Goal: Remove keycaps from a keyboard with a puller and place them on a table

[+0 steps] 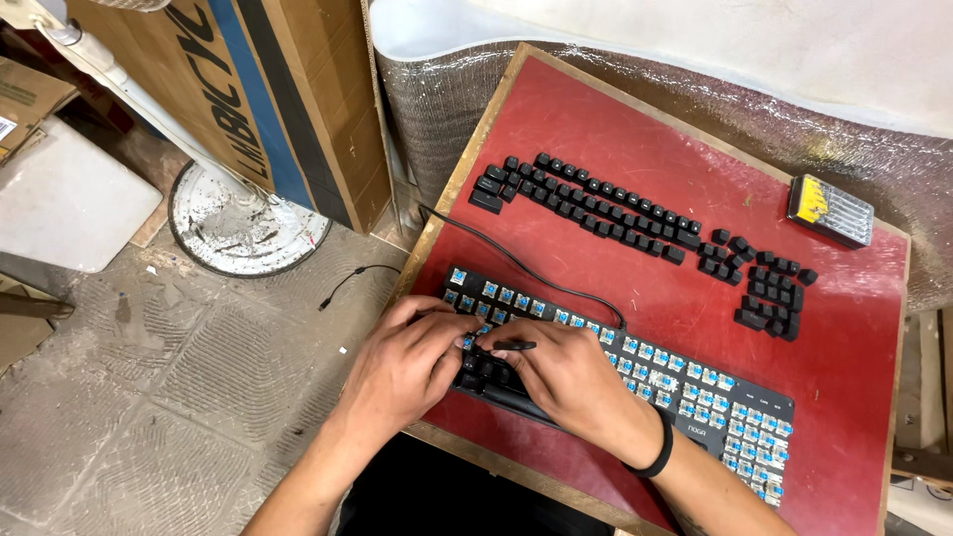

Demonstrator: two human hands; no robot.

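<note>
A black keyboard (685, 392) with most caps off, showing blue switches, lies across the red tabletop (615, 129). My left hand (402, 362) rests on the keyboard's left end, fingers curled over the remaining keys. My right hand (566, 382), with a black wristband, pinches a thin black tool (508, 345) that points left over the switches beside my left fingers. Removed black keycaps (586, 203) sit in rows farther back, with another cluster of keycaps (764, 288) to the right.
A case of small screwdriver bits (830, 210) lies at the table's far right. The keyboard cable (516, 260) runs off the left edge. A tall cardboard box (288, 99), a round white stand base (246, 220) and a loose black cable (352, 280) are on the concrete floor at left.
</note>
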